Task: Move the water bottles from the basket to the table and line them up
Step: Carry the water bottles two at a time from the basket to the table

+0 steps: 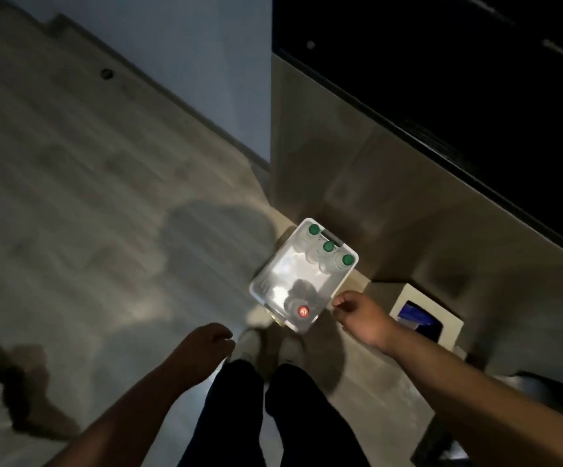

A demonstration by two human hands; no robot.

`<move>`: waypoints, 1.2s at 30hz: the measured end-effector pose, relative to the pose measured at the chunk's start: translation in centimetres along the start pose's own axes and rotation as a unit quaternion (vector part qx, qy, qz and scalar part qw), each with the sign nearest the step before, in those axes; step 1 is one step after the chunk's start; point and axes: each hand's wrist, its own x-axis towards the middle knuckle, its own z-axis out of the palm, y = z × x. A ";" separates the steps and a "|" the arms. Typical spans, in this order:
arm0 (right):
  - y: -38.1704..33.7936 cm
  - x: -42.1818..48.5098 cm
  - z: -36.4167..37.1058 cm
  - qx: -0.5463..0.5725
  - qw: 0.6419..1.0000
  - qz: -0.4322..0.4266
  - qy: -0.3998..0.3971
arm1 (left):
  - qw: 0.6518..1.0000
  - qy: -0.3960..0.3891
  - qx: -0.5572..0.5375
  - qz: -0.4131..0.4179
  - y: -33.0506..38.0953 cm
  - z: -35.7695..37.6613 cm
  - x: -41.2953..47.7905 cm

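A white basket point(275, 284) sits on the pale wooden floor point(71, 197), close against the light side panel point(340, 146) of a cabinet whose dark tabletop point(441, 79) fills the upper right of the view. Four water bottles stand upright in the basket. Three with green caps are lined along its far end: one in the far left corner point(313, 229), one in the middle point(328, 246) and one in the far right corner point(348, 260). The fourth, a bottle with a red cap point(303, 311), stands apart from them at the near end. The person stands just before the basket, with light shoes point(251, 342) and dark trousers point(236, 399) showing below. The left hand point(211, 338) hangs above the floor to the left of the shoes, its fingers loosely curled and holding nothing. The right hand point(357, 311) is just beside the basket's near right corner, fingers also loosely curled with nothing in them; whether the fingertips touch the rim cannot be told in the dim, blurred picture. To the right of that hand a white box with a blue opening point(424, 318) stands on the floor.
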 end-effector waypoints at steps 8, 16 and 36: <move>5.9 15.7 -0.1 -0.013 0.993 0.092 0.079 | 0.963 -0.077 0.133 0.221 1.7 7.3 20.4; 10.9 26.4 2.3 -0.114 0.979 0.059 0.161 | 0.905 -0.078 0.247 0.338 -0.6 15.9 28.6; 4.5 7.4 3.2 0.098 0.953 0.032 0.284 | 0.931 0.137 0.164 0.295 4.3 4.4 13.0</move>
